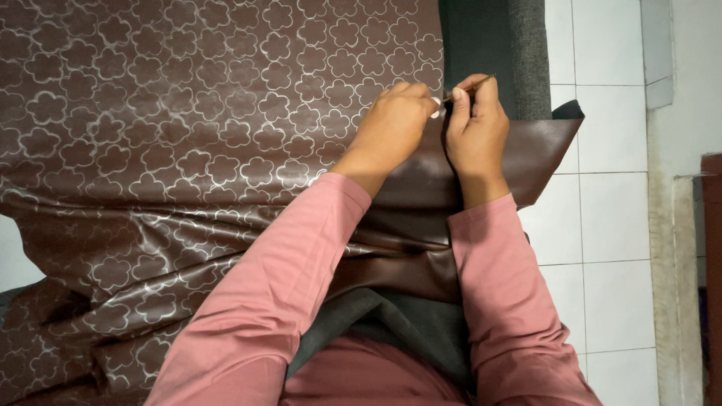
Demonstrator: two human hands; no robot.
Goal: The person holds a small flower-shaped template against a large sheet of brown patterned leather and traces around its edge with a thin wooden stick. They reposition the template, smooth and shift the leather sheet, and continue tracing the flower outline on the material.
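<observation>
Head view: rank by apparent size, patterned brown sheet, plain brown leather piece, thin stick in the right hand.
1. Patterned brown sheet, fills most of the view.
2. Plain brown leather piece, partly hidden by the arms.
3. Thin stick pinched in the right hand, smallest.

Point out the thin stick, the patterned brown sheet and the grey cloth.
thin stick (pixel 472 88), head view, its middle shaft.
patterned brown sheet (pixel 188 135), head view, flat flower-printed area.
grey cloth (pixel 492 45), head view, upper part.

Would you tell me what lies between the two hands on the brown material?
In the head view, only a narrow strip of plain brown sheet separates the left hand from the right hand, which holds a thin stick.
</observation>
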